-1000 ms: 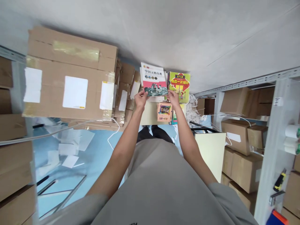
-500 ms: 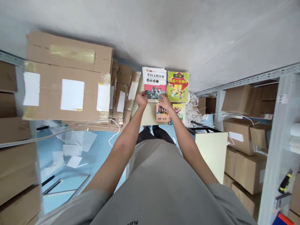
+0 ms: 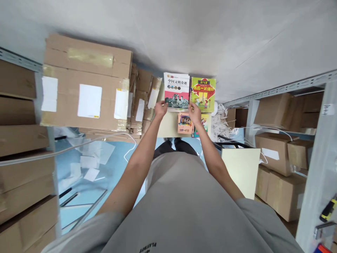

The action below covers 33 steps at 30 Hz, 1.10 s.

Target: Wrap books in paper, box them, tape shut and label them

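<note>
A book (image 3: pixel 177 92) with a white and pink cover and a picture of ruins lies on top of a stack on the pale table. My left hand (image 3: pixel 160 109) is closed, pinching its lower left corner. At the lower right corner, my right hand (image 3: pixel 195 113) has thumb and fingers closed on the book's edge. Directly right of it lies a green book (image 3: pixel 203 95) with a red and yellow title. Nearer to me are a smaller pink book (image 3: pixel 184 123) and a teal and yellow one (image 3: pixel 204 121), partly hidden by my right wrist.
Large taped cardboard boxes (image 3: pixel 105 100) and flattened cartons (image 3: pixel 140 102) stand left of the table (image 3: pixel 168 126). Shredded white paper (image 3: pixel 221 119) lies at its right. A white cable (image 3: pixel 86 143) crosses on the left. Shelves of boxes (image 3: pixel 284 189) line the right side.
My right hand has slid right, from the book's bottom edge to its lower right corner. My left hand stays at the lower left corner. The view has shifted slightly.
</note>
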Tool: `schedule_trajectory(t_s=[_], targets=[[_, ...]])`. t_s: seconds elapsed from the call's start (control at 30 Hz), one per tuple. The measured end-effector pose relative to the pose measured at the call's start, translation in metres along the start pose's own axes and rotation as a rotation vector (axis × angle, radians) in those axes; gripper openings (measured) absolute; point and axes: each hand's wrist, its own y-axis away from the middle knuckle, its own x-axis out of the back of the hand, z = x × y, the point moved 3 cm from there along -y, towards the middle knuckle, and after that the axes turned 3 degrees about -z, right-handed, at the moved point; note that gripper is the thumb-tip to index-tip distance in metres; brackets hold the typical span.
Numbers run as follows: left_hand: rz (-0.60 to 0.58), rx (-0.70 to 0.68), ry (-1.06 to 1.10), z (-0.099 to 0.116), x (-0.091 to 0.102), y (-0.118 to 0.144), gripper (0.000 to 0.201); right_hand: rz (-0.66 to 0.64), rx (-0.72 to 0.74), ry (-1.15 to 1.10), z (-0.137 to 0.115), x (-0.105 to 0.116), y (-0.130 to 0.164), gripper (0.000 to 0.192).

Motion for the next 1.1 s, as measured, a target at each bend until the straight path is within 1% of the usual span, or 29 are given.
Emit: schedule_trajectory(t_s=[0.07,0.13,0.17,0.23,0.27,0.3,0.37,0.43,0.5,0.6,0.67,0.73,0.8,0.87,0.9,0.97,1.03,1.1], targets=[[-0.010,0.024,-0.037,-0.003,0.003,0.016,0.045,0.023,0.028,0.047,0.003,0.007,0.018,0.043],[-0.054,-0.022,-0.049,-0.005,0.000,0.044,0.044,-0.008,0.048,0.110,0.005,0.010,0.046,0.040],[-0.098,-0.048,-0.050,-0.007,-0.004,0.061,0.040,-0.047,0.054,0.145,0.006,0.010,0.062,0.039],[-0.200,-0.045,-0.069,-0.012,-0.018,0.094,0.031,-0.142,0.055,0.210,0.006,0.005,0.096,0.038],[-0.224,-0.036,-0.071,-0.014,-0.025,0.108,0.029,-0.183,0.054,0.233,0.007,0.001,0.111,0.038],[-0.238,-0.021,-0.062,-0.017,-0.031,0.119,0.029,-0.212,0.057,0.248,0.007,-0.003,0.125,0.039],[-0.258,0.031,-0.015,-0.021,-0.042,0.133,0.032,-0.233,0.072,0.255,0.006,-0.011,0.143,0.041],[-0.266,0.087,0.041,-0.024,-0.048,0.137,0.035,-0.221,0.082,0.237,0.007,-0.016,0.150,0.041],[-0.241,0.108,0.071,-0.024,-0.046,0.137,0.036,-0.209,0.084,0.204,0.007,-0.020,0.148,0.040],[-0.191,0.070,0.120,-0.024,-0.034,0.138,0.037,-0.219,0.084,0.143,0.005,-0.023,0.141,0.039],[-0.198,0.031,0.196,-0.023,-0.023,0.143,0.040,-0.204,0.076,0.087,0.002,-0.021,0.140,0.039],[-0.222,-0.020,0.287,-0.022,-0.012,0.150,0.045,-0.132,0.059,0.011,-0.001,-0.015,0.145,0.039],[-0.257,-0.072,0.386,-0.020,-0.006,0.161,0.051,-0.006,0.052,-0.061,-0.005,-0.005,0.157,0.038],[-0.310,-0.108,0.484,-0.017,-0.005,0.176,0.057,0.133,0.040,-0.103,-0.009,0.009,0.178,0.037],[-0.347,-0.120,0.524,-0.016,-0.007,0.184,0.058,0.199,0.016,-0.115,-0.009,0.016,0.191,0.038],[-0.433,-0.132,0.569,-0.013,-0.016,0.202,0.061,0.309,-0.080,-0.149,-0.007,0.030,0.220,0.040],[-0.523,-0.136,0.571,-0.010,-0.029,0.221,0.062,0.403,-0.197,-0.207,-0.002,0.043,0.251,0.043],[-0.608,-0.148,0.554,-0.006,-0.042,0.239,0.062,0.487,-0.274,-0.267,0.005,0.056,0.283,0.045]])
